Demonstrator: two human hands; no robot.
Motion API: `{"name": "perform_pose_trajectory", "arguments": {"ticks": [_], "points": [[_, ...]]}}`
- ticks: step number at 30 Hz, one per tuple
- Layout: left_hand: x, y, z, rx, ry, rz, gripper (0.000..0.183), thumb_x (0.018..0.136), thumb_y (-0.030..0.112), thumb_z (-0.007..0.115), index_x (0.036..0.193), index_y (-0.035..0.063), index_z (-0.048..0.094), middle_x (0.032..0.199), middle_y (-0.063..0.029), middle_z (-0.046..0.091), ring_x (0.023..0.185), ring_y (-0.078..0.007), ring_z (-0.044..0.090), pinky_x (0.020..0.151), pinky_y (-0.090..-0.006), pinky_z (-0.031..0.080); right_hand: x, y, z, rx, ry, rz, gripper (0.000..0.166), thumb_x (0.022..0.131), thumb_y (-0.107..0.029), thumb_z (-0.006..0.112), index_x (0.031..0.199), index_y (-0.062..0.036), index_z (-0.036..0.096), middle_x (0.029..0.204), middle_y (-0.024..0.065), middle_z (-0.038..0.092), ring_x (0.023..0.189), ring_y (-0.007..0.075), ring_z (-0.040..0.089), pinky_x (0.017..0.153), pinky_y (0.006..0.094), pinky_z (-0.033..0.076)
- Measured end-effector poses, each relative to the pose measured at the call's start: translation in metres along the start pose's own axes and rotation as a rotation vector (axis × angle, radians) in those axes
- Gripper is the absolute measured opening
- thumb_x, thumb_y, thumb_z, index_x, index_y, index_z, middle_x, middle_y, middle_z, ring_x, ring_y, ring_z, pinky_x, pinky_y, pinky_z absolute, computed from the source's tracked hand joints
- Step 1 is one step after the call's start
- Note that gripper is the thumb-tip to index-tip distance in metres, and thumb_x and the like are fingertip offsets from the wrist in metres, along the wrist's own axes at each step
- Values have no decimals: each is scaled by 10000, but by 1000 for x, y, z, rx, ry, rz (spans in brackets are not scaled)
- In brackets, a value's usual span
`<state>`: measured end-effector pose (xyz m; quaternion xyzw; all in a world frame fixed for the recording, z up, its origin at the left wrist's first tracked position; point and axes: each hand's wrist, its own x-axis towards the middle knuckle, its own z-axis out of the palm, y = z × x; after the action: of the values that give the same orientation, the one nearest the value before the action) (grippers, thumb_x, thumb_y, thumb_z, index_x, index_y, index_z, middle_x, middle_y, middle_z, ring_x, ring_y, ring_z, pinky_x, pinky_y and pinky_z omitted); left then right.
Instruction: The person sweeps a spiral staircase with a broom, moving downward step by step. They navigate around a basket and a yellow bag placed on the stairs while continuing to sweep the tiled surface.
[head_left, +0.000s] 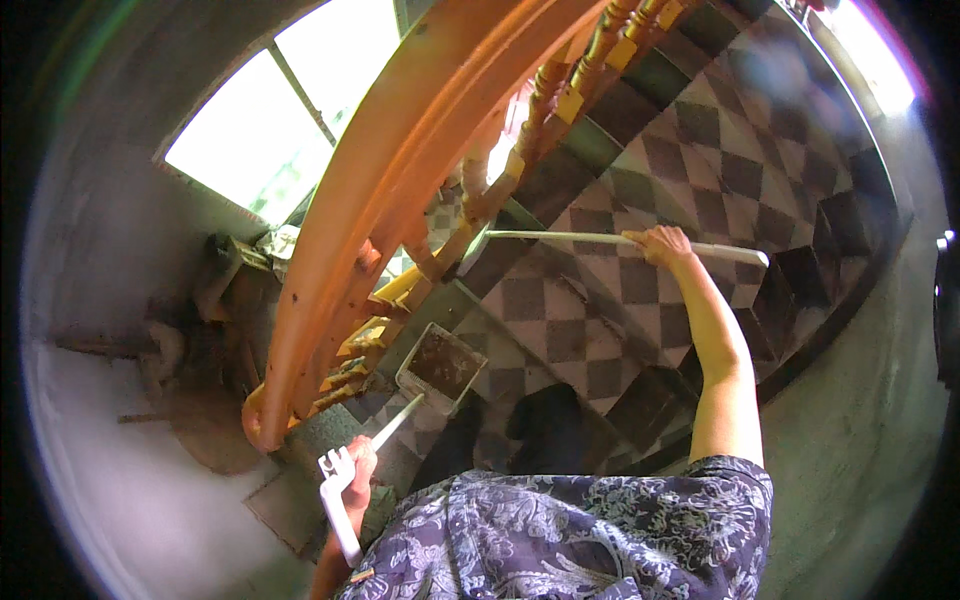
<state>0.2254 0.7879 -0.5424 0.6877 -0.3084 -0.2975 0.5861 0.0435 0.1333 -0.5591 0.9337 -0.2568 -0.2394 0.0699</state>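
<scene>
My left hand (360, 465) is closed round the upper part of a long white handle. That handle runs down to a dustpan (480, 361) with dirt in it, which rests on the checkered floor by the stair railing. On the right, my right hand (664, 246) grips a long pale broom handle (555, 236). Its far end reaches the foot of the balusters, where a pale head shows in part; its bristles cannot be made out.
A curved orange wooden handrail (375, 187) with turned balusters (577, 75) rises on the left. Checkered steps (675, 172) lie ahead and to the right, beside a grey wall (847, 420). Beyond the rail, assorted items stand below a bright window (255, 135).
</scene>
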Motion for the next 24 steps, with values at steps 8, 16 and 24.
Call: {"name": "perform_pose_trajectory", "arguments": {"ticks": [8, 16, 24], "points": [[3, -1, 1, 9, -29, 7, 202, 869, 61, 489, 692, 30, 397, 691, -44, 386, 662, -171, 393, 603, -307, 328, -220, -51, 158, 466, -143, 342, 392, 913, -415, 479, 1292, -357, 563, 1063, 178, 660, 978, 383, 625, 843, 497, 496], [5, 13, 1, 4, -71, -70, 237, 905, 125, 479, 694, 55, 395, 670, -27, 370, 636, -136, 373, 564, -293, 296, -388, -174, 55, 697, -119, 562, 391, 915, -268, 528, 1300, -327, 570, 907, 212, 673, 843, 378, 656, 773, 467, 518], [15, 10, 0, 17, -169, -120, 321, 885, 214, 486, 637, 72, 342, 611, -6, 351, 599, -114, 351, 566, -276, 262, -342, -229, 70, 604, -26, 624, 393, 924, -296, 518, 1318, -299, 525, 938, 193, 678, 877, 389, 653, 747, 494, 520]]}}
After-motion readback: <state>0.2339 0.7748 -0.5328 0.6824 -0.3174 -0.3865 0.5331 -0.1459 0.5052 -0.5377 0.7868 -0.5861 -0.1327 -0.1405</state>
